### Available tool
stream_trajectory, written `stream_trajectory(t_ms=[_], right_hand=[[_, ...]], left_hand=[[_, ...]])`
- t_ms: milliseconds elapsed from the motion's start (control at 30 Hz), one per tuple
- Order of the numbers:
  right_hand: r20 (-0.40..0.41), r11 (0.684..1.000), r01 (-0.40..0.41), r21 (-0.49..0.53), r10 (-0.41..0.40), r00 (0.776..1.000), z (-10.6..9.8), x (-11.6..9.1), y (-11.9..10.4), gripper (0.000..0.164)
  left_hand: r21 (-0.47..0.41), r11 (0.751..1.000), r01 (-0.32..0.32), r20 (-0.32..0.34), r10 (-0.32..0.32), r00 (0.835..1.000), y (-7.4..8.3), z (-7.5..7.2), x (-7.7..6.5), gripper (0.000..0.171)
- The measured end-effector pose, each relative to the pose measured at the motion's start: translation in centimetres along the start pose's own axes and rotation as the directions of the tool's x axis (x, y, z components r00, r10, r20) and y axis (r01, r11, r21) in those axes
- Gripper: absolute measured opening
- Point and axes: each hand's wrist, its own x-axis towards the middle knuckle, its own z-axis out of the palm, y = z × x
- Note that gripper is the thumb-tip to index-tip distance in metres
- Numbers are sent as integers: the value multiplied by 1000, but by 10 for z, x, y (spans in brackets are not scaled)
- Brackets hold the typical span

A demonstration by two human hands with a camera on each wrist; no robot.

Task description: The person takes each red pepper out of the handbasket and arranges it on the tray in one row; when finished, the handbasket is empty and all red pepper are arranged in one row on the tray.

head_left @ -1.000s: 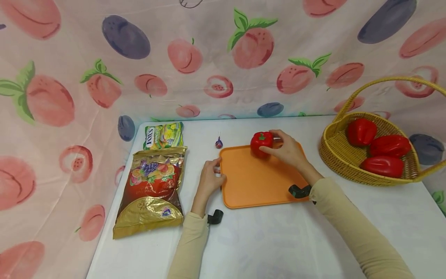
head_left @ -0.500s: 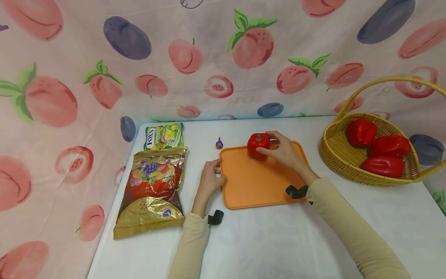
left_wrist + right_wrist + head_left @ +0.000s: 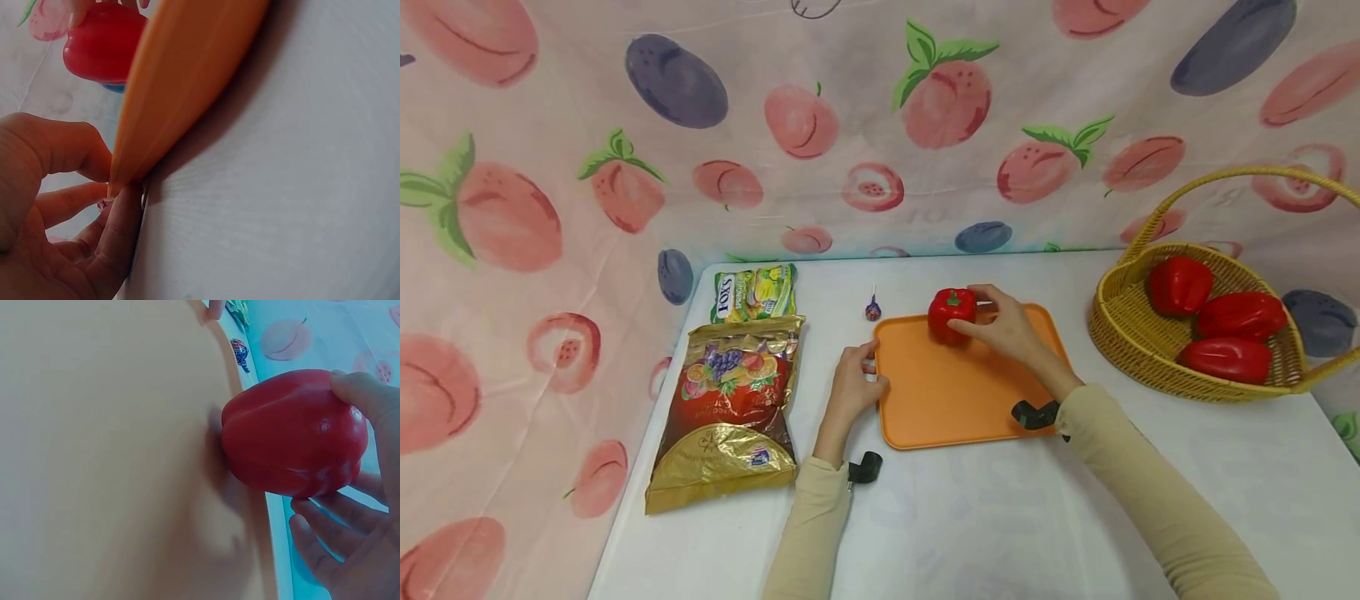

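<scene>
A red bell pepper [image 3: 950, 318] stands stem up over the far part of the orange tray [image 3: 951, 396]. My right hand [image 3: 1009, 332] holds it from the right, thumb on the near side and fingers behind. In the right wrist view the pepper's [image 3: 294, 434] base is right at the tray surface, close to the far rim. At the tray's left edge, my left hand [image 3: 852, 385] pinches the rim. The left wrist view has thumb and fingertips [image 3: 128, 200] on either side of the tray's corner [image 3: 162, 106], with a shadow beneath it.
A yellow wicker basket [image 3: 1131, 350] with several red bell peppers stands at the right. Left of the tray lie a gold and red candy bag [image 3: 726, 408] and a smaller Fox's candy packet [image 3: 754, 293]. A lollipop [image 3: 872, 310] lies behind the tray's left corner.
My right hand has shifted the bell pepper a little to the left over the tray. The left hand has stayed in place at the tray's edge.
</scene>
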Motion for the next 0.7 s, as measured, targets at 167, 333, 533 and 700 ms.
stream_trajectory(t_ms=[167, 333, 533, 700], right_hand=[[6, 1000, 4, 14, -4, 1000, 3, 1, 0, 77], [6, 999, 15, 36, -15, 1000, 5, 1, -3, 75], [11, 999, 24, 41, -24, 1000, 9, 1, -3, 78], [8, 998, 39, 47, -39, 999, 12, 3, -1, 77]], left_hand=[[-1, 1000, -8, -2, 8, 1000, -1, 0, 0, 65], [3, 1000, -16, -4, 16, 1000, -1, -1, 0, 65], [-8, 1000, -19, -4, 19, 1000, -1, -1, 0, 65], [-14, 1000, -18, -4, 18, 1000, -2, 0, 1, 65]])
